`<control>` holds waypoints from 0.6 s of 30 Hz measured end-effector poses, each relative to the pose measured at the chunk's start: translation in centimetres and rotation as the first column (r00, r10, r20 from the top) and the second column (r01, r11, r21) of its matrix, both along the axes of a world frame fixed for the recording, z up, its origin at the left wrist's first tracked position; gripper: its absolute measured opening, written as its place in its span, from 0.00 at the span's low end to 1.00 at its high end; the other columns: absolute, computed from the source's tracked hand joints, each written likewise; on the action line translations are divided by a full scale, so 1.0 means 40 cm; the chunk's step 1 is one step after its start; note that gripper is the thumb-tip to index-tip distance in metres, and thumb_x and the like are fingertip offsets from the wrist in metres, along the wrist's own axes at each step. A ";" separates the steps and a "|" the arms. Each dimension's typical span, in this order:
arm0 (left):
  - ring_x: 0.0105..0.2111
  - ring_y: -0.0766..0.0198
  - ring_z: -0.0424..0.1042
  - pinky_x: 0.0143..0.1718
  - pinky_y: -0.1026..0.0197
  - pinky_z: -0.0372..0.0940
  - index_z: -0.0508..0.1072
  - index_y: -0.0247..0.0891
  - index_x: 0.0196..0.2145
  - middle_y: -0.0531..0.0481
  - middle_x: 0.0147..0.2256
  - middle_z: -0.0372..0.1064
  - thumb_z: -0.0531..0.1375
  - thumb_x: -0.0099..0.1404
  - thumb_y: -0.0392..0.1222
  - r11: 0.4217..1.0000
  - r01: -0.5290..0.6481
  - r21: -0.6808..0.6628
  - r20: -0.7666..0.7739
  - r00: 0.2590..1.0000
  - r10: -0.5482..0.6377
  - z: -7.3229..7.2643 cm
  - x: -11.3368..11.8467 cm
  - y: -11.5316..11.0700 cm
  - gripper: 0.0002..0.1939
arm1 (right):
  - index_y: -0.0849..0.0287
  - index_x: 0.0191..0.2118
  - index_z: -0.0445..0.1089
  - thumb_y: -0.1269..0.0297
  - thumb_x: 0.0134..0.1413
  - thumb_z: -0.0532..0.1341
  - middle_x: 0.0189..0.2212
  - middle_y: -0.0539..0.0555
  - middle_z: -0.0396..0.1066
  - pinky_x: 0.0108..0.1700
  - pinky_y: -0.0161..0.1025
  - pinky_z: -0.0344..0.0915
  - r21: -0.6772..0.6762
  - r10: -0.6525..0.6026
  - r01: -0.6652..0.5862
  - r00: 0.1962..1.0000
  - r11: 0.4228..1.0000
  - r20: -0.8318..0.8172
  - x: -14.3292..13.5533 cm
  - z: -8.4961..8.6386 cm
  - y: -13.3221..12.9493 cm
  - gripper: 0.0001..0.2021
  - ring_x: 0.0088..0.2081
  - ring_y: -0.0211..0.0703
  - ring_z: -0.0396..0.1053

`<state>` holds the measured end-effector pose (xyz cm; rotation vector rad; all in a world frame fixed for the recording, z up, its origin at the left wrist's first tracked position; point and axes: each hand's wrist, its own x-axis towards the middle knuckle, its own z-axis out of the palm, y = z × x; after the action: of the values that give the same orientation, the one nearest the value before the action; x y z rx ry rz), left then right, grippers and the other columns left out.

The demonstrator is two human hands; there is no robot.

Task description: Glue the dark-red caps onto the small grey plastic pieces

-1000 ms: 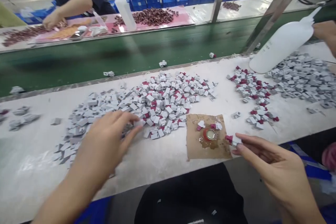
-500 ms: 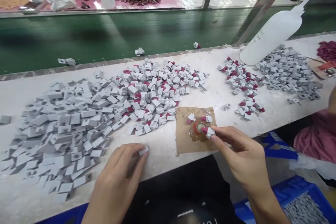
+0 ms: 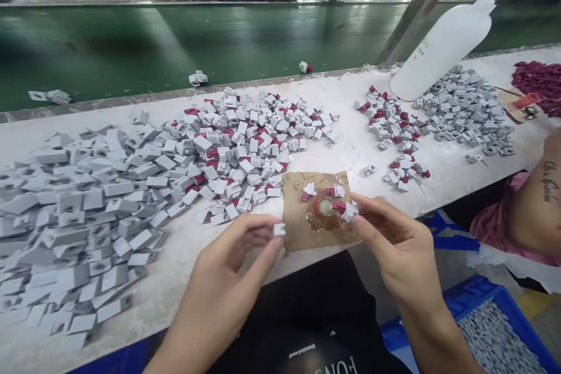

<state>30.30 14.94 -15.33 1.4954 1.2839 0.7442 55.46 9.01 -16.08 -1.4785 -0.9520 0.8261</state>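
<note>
Between the thumb and fingertips of my left hand [image 3: 239, 263] is a small grey plastic housing [image 3: 279, 229], held at the left edge of a brown cardboard piece [image 3: 295, 228]. My right hand [image 3: 398, 245] pinches a grey and dark-red plastic part [image 3: 349, 211] over the cardboard's right side, its red end pointing left. On the cardboard sits a round red-rimmed well [image 3: 325, 207] in a wet, shiny patch. Two more grey-and-red parts lie near it, one at the upper left [image 3: 309, 190] and one at the upper right [image 3: 335, 191].
A large heap of grey housings [image 3: 100, 198] spreads left, mixed with assembled grey-and-red pieces [image 3: 245, 146] toward the middle. Smaller piles [image 3: 398, 128] and a white squeeze bottle [image 3: 442, 49] stand right. Behind runs a green conveyor belt [image 3: 245, 41]. Another person's arm [image 3: 537, 198] is at right.
My left hand has moved right with the grey housing, from the bare tabletop to the cardboard's edge. My right hand still holds its part over the cardboard. The whole view has shifted slightly.
</note>
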 end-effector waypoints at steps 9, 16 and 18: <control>0.51 0.49 0.90 0.56 0.50 0.87 0.87 0.49 0.48 0.47 0.49 0.89 0.74 0.73 0.49 0.960 0.167 -0.226 0.452 0.891 -0.049 0.032 0.164 0.054 0.08 | 0.41 0.51 0.92 0.57 0.69 0.78 0.46 0.52 0.90 0.57 0.46 0.87 0.020 0.089 -0.087 0.942 0.996 -0.325 -0.008 0.014 0.017 0.07 0.50 0.50 0.90; 0.49 0.50 0.90 0.55 0.52 0.87 0.87 0.48 0.47 0.47 0.48 0.89 0.74 0.73 0.47 0.951 0.201 -0.234 0.470 0.880 -0.070 0.023 0.169 0.053 0.07 | 0.41 0.51 0.92 0.59 0.70 0.77 0.45 0.52 0.89 0.56 0.44 0.86 0.024 0.106 -0.104 0.965 0.994 -0.239 0.001 0.005 0.015 0.08 0.50 0.49 0.88; 0.48 0.52 0.90 0.53 0.53 0.87 0.87 0.49 0.47 0.49 0.47 0.89 0.73 0.74 0.45 0.959 0.202 -0.199 0.464 0.881 -0.089 0.026 0.171 0.048 0.05 | 0.41 0.52 0.92 0.62 0.72 0.76 0.44 0.52 0.89 0.55 0.41 0.86 0.031 0.144 -0.140 0.972 0.990 -0.185 0.002 0.013 0.017 0.09 0.49 0.47 0.88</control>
<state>37.12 16.87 -14.29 1.1204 0.8607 0.7497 55.53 9.70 -15.57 -1.3029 -0.9284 1.0391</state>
